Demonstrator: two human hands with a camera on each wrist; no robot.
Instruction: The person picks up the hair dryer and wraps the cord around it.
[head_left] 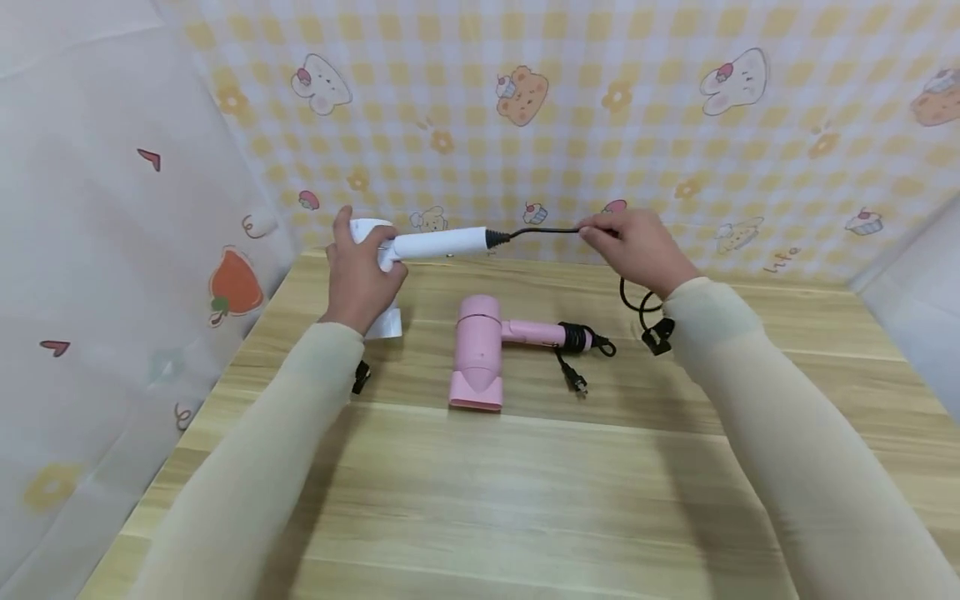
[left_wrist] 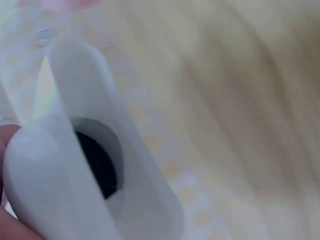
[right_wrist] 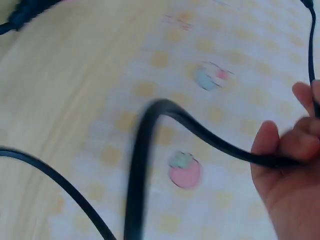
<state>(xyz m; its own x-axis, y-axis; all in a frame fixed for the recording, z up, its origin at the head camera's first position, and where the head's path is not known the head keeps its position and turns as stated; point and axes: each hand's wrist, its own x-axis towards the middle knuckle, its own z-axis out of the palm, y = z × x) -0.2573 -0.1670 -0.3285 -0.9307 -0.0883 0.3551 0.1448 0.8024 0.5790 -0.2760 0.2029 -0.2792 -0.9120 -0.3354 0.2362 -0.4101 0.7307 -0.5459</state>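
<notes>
A white hair dryer (head_left: 442,243) is raised above the back of the table, its handle lying sideways and pointing right. My left hand (head_left: 362,271) grips it round the head, covering part of it. The dryer's white nozzle (left_wrist: 85,75), with a dark round opening behind it, fills much of the left wrist view. My right hand (head_left: 633,246) pinches the black cord (head_left: 547,230) a short way from the handle's end. Past those fingers the cord (right_wrist: 215,145) bends and hangs in a loop, with a black bundled piece (head_left: 658,335) low beside the right sleeve.
A pink hair dryer (head_left: 478,350) lies on the wooden table (head_left: 480,500) between the arms, its cord wound round the handle and its plug (head_left: 577,383) loose. Another small black piece (head_left: 362,377) shows by the left sleeve. Patterned cloth (head_left: 570,142) hangs behind the table.
</notes>
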